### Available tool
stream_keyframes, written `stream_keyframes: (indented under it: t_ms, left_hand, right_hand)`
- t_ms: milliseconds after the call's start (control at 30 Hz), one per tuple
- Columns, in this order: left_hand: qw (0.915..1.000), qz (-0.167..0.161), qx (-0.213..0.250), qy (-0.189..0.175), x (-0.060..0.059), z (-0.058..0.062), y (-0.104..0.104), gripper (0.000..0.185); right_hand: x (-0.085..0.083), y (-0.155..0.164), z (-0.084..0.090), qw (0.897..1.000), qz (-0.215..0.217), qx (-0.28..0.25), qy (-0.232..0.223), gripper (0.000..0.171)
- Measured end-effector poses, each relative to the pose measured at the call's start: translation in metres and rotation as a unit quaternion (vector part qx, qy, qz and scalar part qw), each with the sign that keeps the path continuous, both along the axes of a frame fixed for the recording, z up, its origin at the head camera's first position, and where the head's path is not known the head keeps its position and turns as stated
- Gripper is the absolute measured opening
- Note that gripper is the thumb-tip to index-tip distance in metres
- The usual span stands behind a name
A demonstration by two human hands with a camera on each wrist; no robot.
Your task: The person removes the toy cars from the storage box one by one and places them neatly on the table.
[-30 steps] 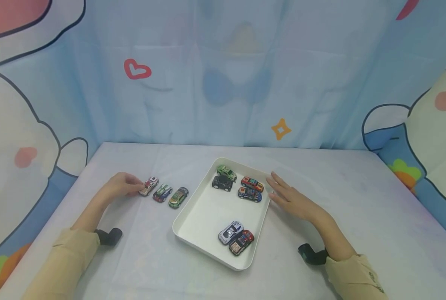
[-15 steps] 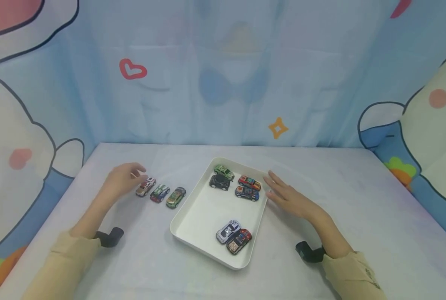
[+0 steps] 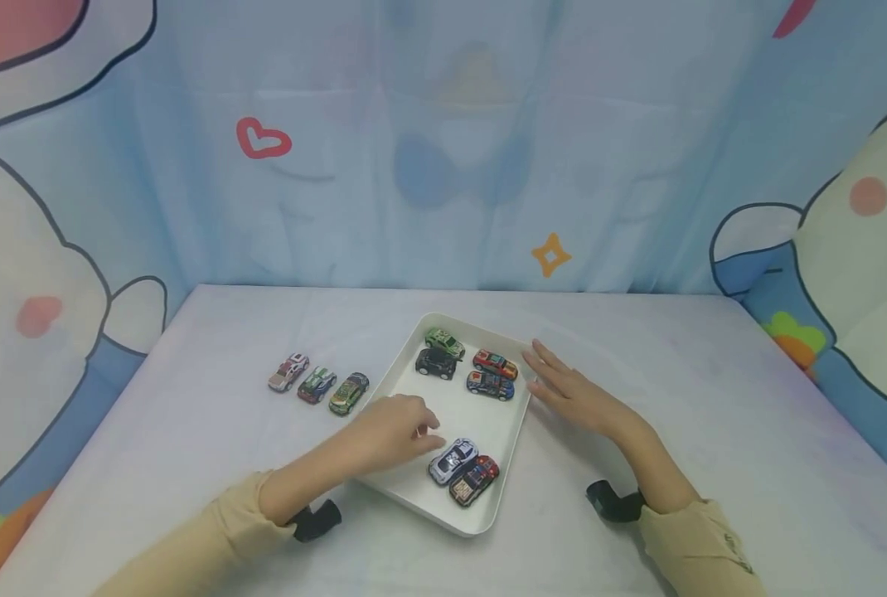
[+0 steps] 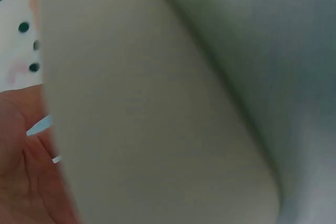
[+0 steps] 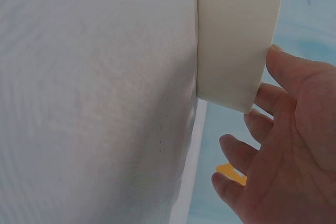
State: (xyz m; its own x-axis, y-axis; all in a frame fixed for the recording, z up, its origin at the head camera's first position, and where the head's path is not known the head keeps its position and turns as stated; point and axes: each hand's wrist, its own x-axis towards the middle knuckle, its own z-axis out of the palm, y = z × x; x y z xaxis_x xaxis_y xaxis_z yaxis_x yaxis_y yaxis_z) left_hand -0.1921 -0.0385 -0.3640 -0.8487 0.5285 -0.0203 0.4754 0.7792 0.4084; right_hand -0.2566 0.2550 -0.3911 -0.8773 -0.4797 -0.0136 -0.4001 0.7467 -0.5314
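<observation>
The left hand [image 3: 391, 427] reaches over the near left edge of the white tray [image 3: 414, 489], its fingers loosely bent and holding nothing, the fingertips just beside the silver toy car [image 3: 453, 460]. That car lies in the near end of the tray, touching a red and black toy car [image 3: 475, 480] on its right. In the left wrist view only a sliver of the palm [image 4: 21, 182] shows beside the blurred tray wall [image 4: 157, 103].

The right hand [image 3: 574, 394] lies flat and relaxed on the bench [image 3: 712, 431], fingers straight and spread, against the tray's right rim. The right wrist view shows its fingers [image 5: 283, 72] touching the outside of the tray wall [image 5: 236, 35].

Beyond the left hand, at the far end of the tray, sit 4 more cars: a green one [image 3: 444, 342], a black one [image 3: 436, 363], a red one [image 3: 495, 364] and a blue one [image 3: 490, 385]. To the left of that hand, outside the tray, 3 cars [image 3: 317, 384] stand in a row on the bench
</observation>
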Motion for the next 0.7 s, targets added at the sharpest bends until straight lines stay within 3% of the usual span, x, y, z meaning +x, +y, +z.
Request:
stream_keyframes:
  t_ms: [100,267,700]
  left_hand:
    - [0.9992,-0.01,-0.037,-0.011,0.005,-0.01,0.011,0.032]
    - [0.997,-0.03,-0.071,-0.01,0.012,-0.015,0.019,0.04]
    - [0.9988,-0.012,0.046,-0.008,0.014,-0.017,0.021,0.039]
  right_hand:
    - [0.0,0.0,0.0,1.0,0.001,0.002,0.001,0.055]
    - [0.002,-0.001,0.002,1.0,0.007,0.002,0.008,0.056]
    - [0.003,-0.002,0.004,1.0,0.001,0.005,0.01,0.056]
